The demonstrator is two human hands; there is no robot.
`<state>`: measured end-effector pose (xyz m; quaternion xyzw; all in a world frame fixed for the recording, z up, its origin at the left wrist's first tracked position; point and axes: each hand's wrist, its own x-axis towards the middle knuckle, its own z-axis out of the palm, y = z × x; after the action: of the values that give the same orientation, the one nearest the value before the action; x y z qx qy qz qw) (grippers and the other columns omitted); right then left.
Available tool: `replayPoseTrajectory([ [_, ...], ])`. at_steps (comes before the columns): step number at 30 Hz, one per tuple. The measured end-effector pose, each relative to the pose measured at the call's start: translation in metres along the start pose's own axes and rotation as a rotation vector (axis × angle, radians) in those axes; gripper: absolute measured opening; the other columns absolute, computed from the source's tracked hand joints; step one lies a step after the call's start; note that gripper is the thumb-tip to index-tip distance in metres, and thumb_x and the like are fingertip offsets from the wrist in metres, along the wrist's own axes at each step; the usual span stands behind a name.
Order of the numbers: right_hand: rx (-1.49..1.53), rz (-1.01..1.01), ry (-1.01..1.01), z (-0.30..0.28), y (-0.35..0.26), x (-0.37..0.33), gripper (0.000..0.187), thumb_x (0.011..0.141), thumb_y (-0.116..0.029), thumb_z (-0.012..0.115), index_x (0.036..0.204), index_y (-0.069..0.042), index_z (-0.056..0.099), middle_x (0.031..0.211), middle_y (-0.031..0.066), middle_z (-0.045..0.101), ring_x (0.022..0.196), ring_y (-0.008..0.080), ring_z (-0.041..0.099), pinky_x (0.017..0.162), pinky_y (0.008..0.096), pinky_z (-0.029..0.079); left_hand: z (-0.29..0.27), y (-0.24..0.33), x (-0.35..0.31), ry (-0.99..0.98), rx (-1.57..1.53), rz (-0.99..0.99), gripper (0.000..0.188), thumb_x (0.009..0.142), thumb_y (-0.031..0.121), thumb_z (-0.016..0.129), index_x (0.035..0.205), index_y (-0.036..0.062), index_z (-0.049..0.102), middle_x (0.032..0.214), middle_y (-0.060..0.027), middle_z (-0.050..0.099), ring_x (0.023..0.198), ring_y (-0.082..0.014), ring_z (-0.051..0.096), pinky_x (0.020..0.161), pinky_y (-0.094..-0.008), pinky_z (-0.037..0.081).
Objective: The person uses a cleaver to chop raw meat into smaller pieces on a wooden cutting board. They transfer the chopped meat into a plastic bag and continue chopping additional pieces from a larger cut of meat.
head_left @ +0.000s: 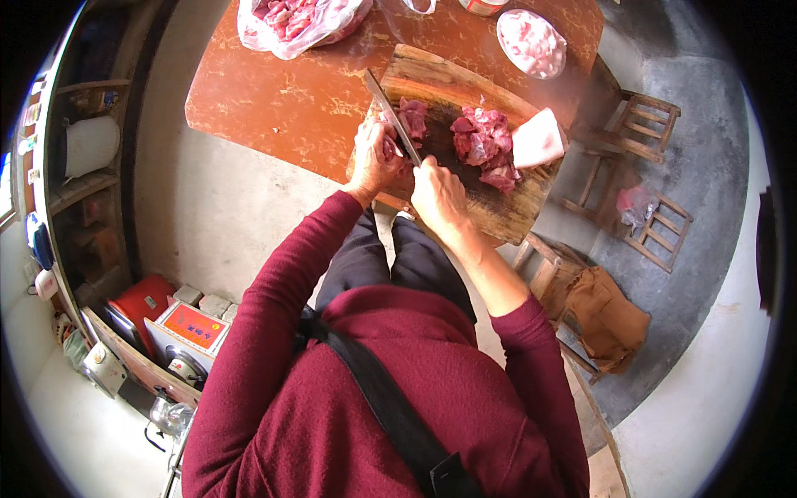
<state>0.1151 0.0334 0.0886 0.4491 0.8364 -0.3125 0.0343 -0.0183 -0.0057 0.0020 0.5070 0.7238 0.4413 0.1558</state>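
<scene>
My right hand [440,196] is closed round the handle of a knife [393,115], whose blade points away and to the left. On the left edge of a wooden cutting board [506,217], my left hand [372,158] is closed on a piece of raw meat [390,149], close against the blade. More red meat [413,116] lies just right of the blade. Further right on the board is a pile of cut raw meat [483,141], with a pale slab of pork skin [539,139] beside it.
The board rests on a reddish-brown table [266,100]. A plastic bag of meat [290,21] stands at the far left, a bowl of pale fatty meat [531,43] at the far right. Wooden stools [647,124] and a brown cloth [604,319] are on the right.
</scene>
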Motion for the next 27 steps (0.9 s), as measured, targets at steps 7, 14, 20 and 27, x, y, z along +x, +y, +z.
replayPoseTrajectory([
  [7, -0.167, -0.108, -0.063, -0.059, 0.018, -0.013, 0.01, 0.084, -0.007, 0.046, 0.083, 0.001, 0.052, 0.063, 0.0228, 0.06, 0.06, 0.035, 0.064, 0.053, 0.0429, 0.052, -0.011, -0.006, 0.008, -0.089, -0.041, 0.111, 0.024, 0.058, 0.004, 0.064, 0.079, 0.0066, 0.053, 0.081, -0.0112, 0.051, 0.085, -0.0336, 0.05, 0.076, -0.041, 0.042],
  [14, -0.251, -0.238, -0.017, -0.04, 0.036, -0.005, 0.002, 0.079, -0.002, 0.048, 0.078, -0.001, 0.046, 0.057, 0.0187, 0.059, 0.058, 0.0337, 0.064, 0.052, 0.041, 0.053, -0.013, -0.001, 0.002, -0.198, 0.101, 0.228, 0.034, 0.057, 0.008, 0.064, 0.09, 0.0149, 0.065, 0.097, -0.0055, 0.056, 0.104, -0.0311, 0.046, 0.09, -0.0426, 0.038],
  [20, -0.261, -0.37, 0.133, -0.014, 0.008, 0.029, 0.008, 0.081, -0.006, 0.051, 0.084, 0.001, 0.051, 0.059, 0.0158, 0.061, 0.057, 0.0302, 0.064, 0.047, 0.0386, 0.053, -0.014, 0.0, 0.007, -0.159, 0.092, 0.179, 0.025, 0.06, 0.007, 0.059, 0.084, 0.013, 0.064, 0.098, -0.0051, 0.057, 0.103, -0.0299, 0.047, 0.084, -0.0427, 0.041],
  [27, -0.257, -0.172, -0.037, -0.019, 0.06, -0.028, 0.017, 0.075, -0.004, 0.055, 0.087, 0.004, 0.048, 0.062, 0.0202, 0.06, 0.059, 0.0344, 0.064, 0.051, 0.0421, 0.053, -0.005, 0.0, 0.003, -0.207, 0.049, 0.221, 0.024, 0.061, 0.006, 0.058, 0.084, 0.0122, 0.062, 0.089, -0.0051, 0.056, 0.096, -0.0289, 0.048, 0.083, -0.0412, 0.039],
])
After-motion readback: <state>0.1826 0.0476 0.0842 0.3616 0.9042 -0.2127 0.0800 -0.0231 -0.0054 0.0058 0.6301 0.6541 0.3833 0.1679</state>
